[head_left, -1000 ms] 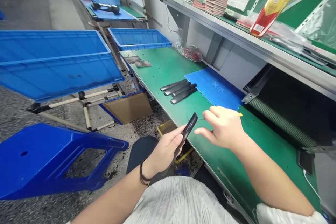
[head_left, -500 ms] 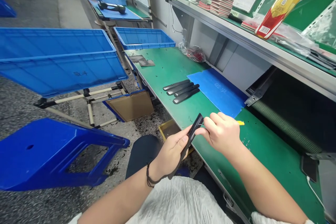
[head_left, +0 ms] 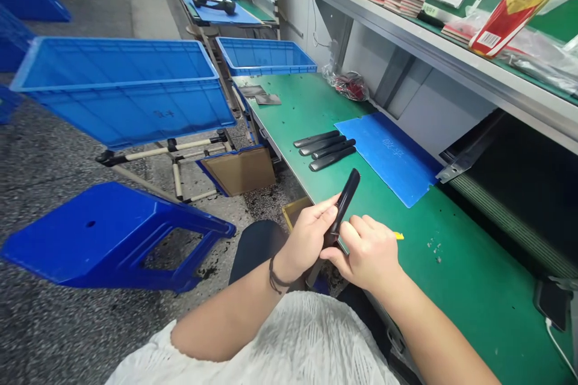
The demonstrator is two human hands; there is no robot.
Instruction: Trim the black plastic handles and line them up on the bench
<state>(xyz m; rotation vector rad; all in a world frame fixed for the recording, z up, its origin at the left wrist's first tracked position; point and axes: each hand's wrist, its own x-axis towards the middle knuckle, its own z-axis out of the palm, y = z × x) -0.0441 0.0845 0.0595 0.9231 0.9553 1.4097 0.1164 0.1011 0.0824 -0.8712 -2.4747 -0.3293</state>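
Note:
My left hand is closed round a long black part, which slants up and away over the table's front edge. Close beside it, my right hand is closed on a thin tool whose yellow end sticks out past the knuckles; its fingertips are at the black part's middle. Several similar black parts lie side by side on the green table, beyond my hands. To their right lies a blue sheet with handwriting.
A large blue crate on a pipe frame and a blue stool stand left. Overhead at the right, a shelf bears stacked cards and a red-yellow package. A phone with a cable lies at the right.
My right hand has moved down along the black part, from its upper end to near my left hand. The camera view has shifted slightly, moving the surroundings rightward.

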